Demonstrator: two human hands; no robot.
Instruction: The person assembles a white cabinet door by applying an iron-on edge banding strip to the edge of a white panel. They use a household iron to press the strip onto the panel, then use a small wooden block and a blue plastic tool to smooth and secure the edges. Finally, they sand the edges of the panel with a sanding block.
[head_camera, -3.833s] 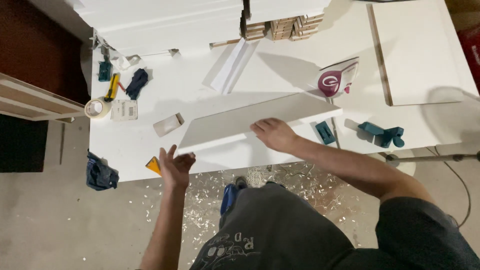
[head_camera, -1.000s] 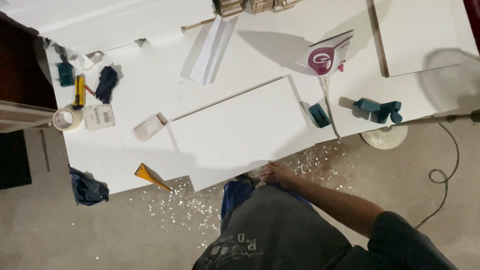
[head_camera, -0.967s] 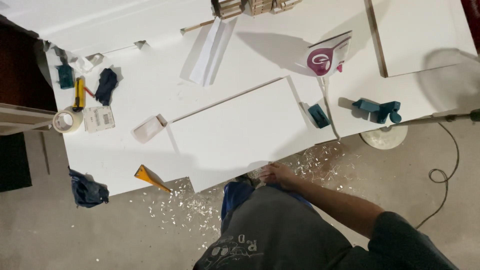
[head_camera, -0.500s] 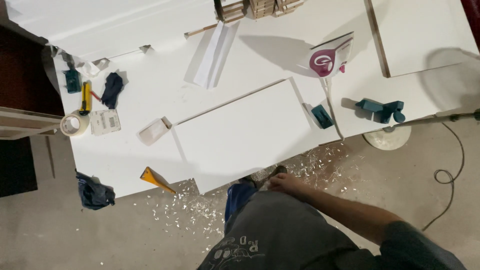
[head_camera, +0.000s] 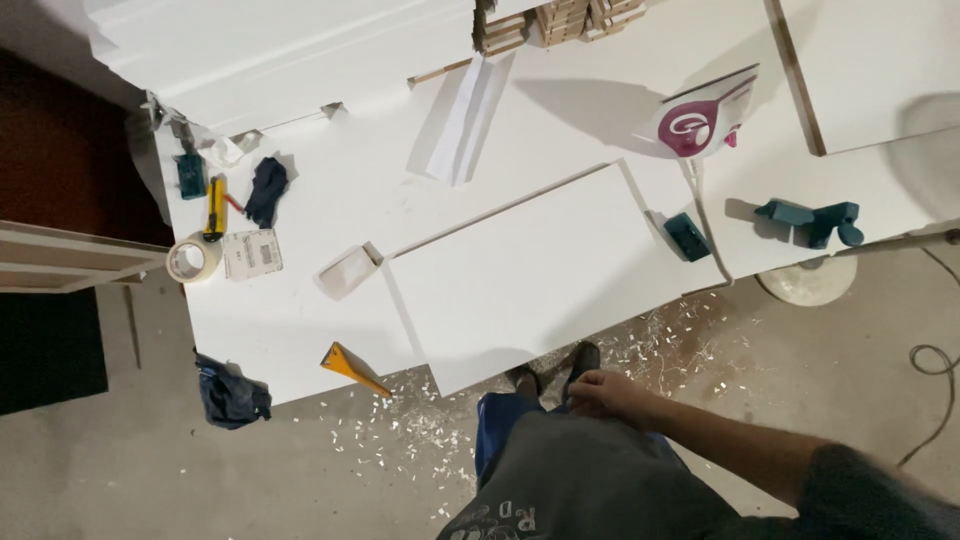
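Note:
A large white board (head_camera: 540, 270) lies flat on the white worktable (head_camera: 300, 330), its near corner overhanging the front edge. My right hand (head_camera: 610, 392) is off the board, drawn back against my grey shirt at the waist, fingers curled with nothing visible in them. The board's near edge is the closest thing to it. My left hand is out of sight. A small white block (head_camera: 345, 272) rests by the board's left corner and a teal block (head_camera: 687, 236) by its right end.
A white and magenta iron (head_camera: 700, 125), a teal clamp (head_camera: 815, 220), an orange wedge (head_camera: 350, 365), a tape roll (head_camera: 187, 258), a yellow knife (head_camera: 215, 205) and dark cloths (head_camera: 265, 190) lie on the table. White shavings (head_camera: 420, 430) litter the floor. A round stand base (head_camera: 810, 280) sits at right.
The board, first held tilted by both hands, now lies flat. My right hand has let go of its near edge and pulled back to my waist.

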